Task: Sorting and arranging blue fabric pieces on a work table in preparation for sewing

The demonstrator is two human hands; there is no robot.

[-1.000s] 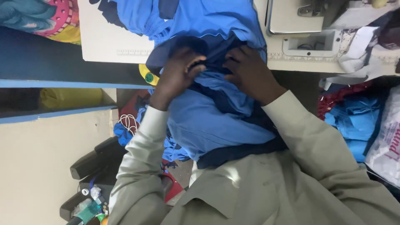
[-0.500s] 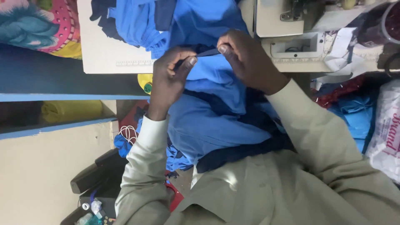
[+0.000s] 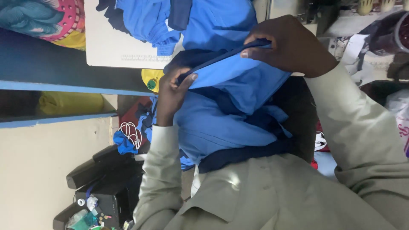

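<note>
1. Left of the left hand's fingers, on the floor, a small bundle of white cord (image 3: 131, 133) lies on a scrap of blue cloth, with dark machine parts (image 3: 102, 187) below it.
2. Above that, a blue shelf edge (image 3: 64, 87) runs across, with a patterned pink and teal fabric (image 3: 42, 21) at the top corner.
3. A white tabletop (image 3: 110, 47) sits above the left fingers, carrying a heap of blue fabric (image 3: 149, 19); a yellow round object (image 3: 151, 79) shows just beside the thumb, under the tabletop's edge.
4. The left hand (image 3: 172, 96) pinches the lower end of a navy trim strip (image 3: 221, 57), fingers (image 3: 189, 79) closed narrowly on it.
5. The strip runs tilted, taut between the two hands, along the upper edge of a blue garment (image 3: 230, 123) that hangs down from the fingers onto the person's lap.
6. The right hand (image 3: 289, 44) grips the strip's upper end, fingers (image 3: 251, 53) curled tight over the trim.
7. Both arms wear pale grey-green sleeves (image 3: 362, 127).
8. Right of the right fingers, a sewing machine (image 3: 315, 15) is partly hidden behind the hand, and a dark round container (image 3: 394, 34) stands near the picture's edge.
</note>
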